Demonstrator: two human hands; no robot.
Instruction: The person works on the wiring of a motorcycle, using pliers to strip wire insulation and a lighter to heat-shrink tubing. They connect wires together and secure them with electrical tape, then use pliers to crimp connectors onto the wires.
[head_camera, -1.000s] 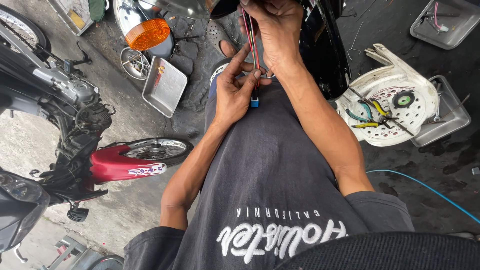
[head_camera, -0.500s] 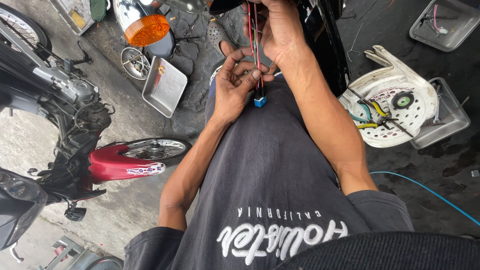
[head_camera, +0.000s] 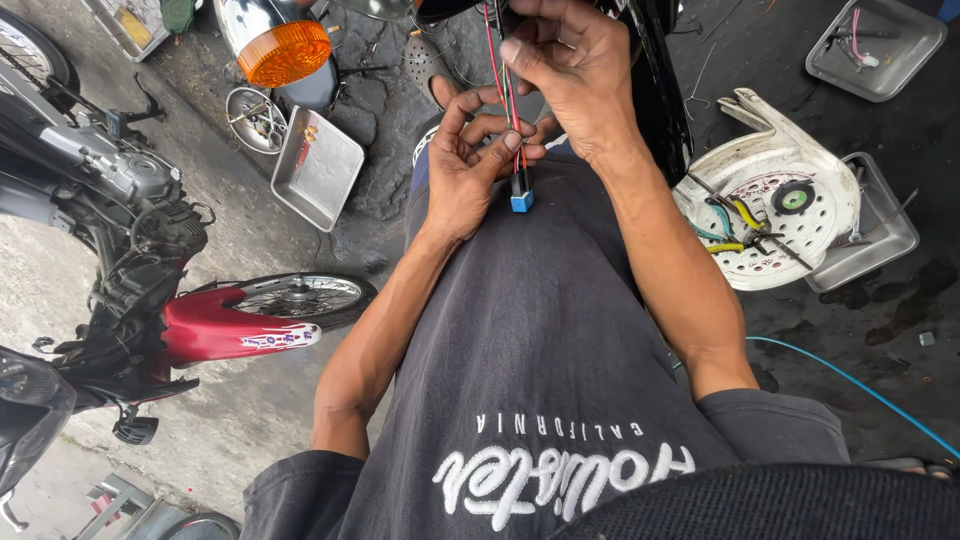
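A thin bundle of red and dark wires (head_camera: 506, 95) hangs down in front of my dark shirt and ends in a small blue connector (head_camera: 521, 199). My left hand (head_camera: 470, 165) curls its fingers around the wires just above the connector. Higher up, my right hand (head_camera: 568, 70) pinches the same wires between thumb and fingers. A black motorcycle body panel (head_camera: 655, 85) stands right behind my right hand. The top end of the wires is out of view.
A red and black motorcycle (head_camera: 150, 290) stands at left. An orange turn-signal lamp (head_camera: 284, 52) and a metal tray (head_camera: 318, 167) lie ahead. At right a white plastic cover (head_camera: 775, 205) holds pliers and tools on another tray. A blue hose (head_camera: 860, 385) crosses the dark floor.
Both hands have shifted slightly with the wires. My left fingers have closed further around the bundle above the blue connector.
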